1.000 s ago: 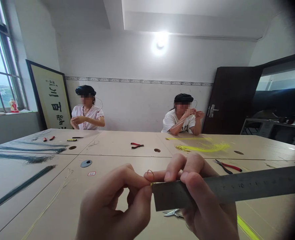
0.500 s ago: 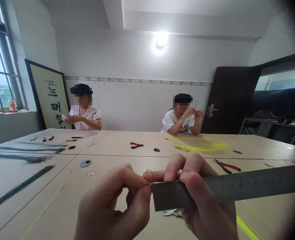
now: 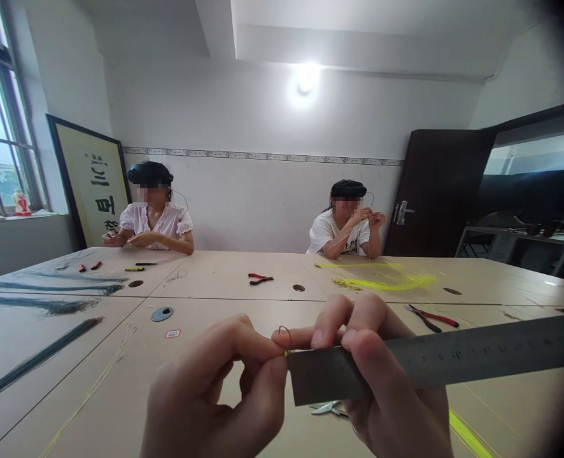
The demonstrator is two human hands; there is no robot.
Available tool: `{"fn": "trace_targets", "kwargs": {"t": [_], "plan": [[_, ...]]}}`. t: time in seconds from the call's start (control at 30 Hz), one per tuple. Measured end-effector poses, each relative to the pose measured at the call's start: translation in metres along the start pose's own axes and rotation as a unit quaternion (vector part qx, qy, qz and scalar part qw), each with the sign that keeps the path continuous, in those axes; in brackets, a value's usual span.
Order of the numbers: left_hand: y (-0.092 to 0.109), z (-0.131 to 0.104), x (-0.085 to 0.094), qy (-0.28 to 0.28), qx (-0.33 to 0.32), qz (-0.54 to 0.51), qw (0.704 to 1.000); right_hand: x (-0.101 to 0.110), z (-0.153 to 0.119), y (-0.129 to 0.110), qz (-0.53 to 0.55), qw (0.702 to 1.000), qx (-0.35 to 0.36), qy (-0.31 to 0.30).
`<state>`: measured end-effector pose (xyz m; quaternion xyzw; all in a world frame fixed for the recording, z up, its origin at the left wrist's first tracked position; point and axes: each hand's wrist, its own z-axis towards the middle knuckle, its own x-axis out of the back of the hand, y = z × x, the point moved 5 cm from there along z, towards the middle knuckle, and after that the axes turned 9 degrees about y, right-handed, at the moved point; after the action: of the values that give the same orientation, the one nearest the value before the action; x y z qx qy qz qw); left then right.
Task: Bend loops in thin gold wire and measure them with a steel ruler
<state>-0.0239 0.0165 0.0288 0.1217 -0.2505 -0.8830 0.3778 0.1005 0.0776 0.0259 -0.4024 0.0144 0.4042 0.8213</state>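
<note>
A steel ruler (image 3: 482, 353) crosses the lower right, its square end near the middle of the view. My right hand (image 3: 382, 362) grips it close to that end, thumb in front and fingers along the top edge. Pinched between the thumb and forefinger of my left hand (image 3: 225, 381) is a small hook (image 3: 284, 331) of thin reddish wire with a bit of yellow at its base, right against the ruler's end. The rest of what the left fingers enclose is hidden.
Red-handled pliers (image 3: 432, 318) lie right, a second pair (image 3: 260, 278) mid-table. Metal pliers (image 3: 328, 409) sit below my hands. Dark strands (image 3: 43, 359) lie left, yellow strands (image 3: 396, 282) farther back. Two people (image 3: 155, 222) sit across the table (image 3: 225, 270).
The person at the far left has moved their hands apart and raised their head a little. The camera view has shifted slightly; my hands keep the same hold on the hook and ruler.
</note>
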Motion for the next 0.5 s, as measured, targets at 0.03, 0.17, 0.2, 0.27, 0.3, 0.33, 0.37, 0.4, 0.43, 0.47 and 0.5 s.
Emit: {"fn": "trace_targets", "kwargs": {"t": [0.03, 0.17, 0.2, 0.27, 0.3, 0.33, 0.37, 0.4, 0.43, 0.47, 0.5], "plan": [[-0.0001, 0.0000, 0.0004, 0.000, -0.002, 0.005, 1.000, 0.0001, 0.0003, 0.0003, 0.000, 1.000, 0.000, 0.003], [0.0001, -0.0005, 0.0006, -0.004, 0.000, 0.011, 1.000, -0.0008, 0.0002, 0.0011, 0.003, 1.000, -0.003, 0.005], [0.0004, -0.0007, 0.0004, -0.004, 0.001, 0.007, 1.000, -0.0011, 0.0000, 0.0012, 0.006, 1.000, -0.005, 0.004], [0.0011, -0.0011, -0.0002, -0.005, 0.003, 0.001, 1.000, -0.0013, 0.0000, 0.0011, 0.012, 1.000, -0.007, 0.006], [0.0013, -0.0012, -0.0004, -0.005, 0.006, -0.001, 1.000, -0.0014, 0.0001, 0.0009, 0.014, 1.000, -0.006, 0.005], [0.0015, -0.0013, -0.0006, -0.004, 0.008, -0.002, 1.000, -0.0016, 0.0003, 0.0006, 0.015, 1.000, -0.005, 0.004], [0.0016, -0.0013, -0.0006, -0.003, 0.008, -0.002, 1.000, -0.0018, 0.0005, 0.0004, 0.015, 1.000, -0.003, 0.003], [0.0018, -0.0013, -0.0006, -0.002, 0.008, -0.002, 1.000, -0.0019, 0.0007, 0.0002, 0.015, 1.000, -0.002, 0.003], [0.0019, -0.0012, -0.0007, -0.003, 0.007, -0.003, 1.000, -0.0020, 0.0009, 0.0002, 0.014, 1.000, -0.003, 0.004], [0.0020, -0.0012, -0.0007, -0.004, 0.005, -0.004, 1.000, -0.0021, 0.0010, 0.0002, 0.013, 1.000, -0.004, 0.004], [0.0018, -0.0011, -0.0007, -0.005, 0.005, -0.003, 1.000, -0.0019, 0.0010, 0.0003, 0.012, 1.000, -0.005, 0.006]]}}
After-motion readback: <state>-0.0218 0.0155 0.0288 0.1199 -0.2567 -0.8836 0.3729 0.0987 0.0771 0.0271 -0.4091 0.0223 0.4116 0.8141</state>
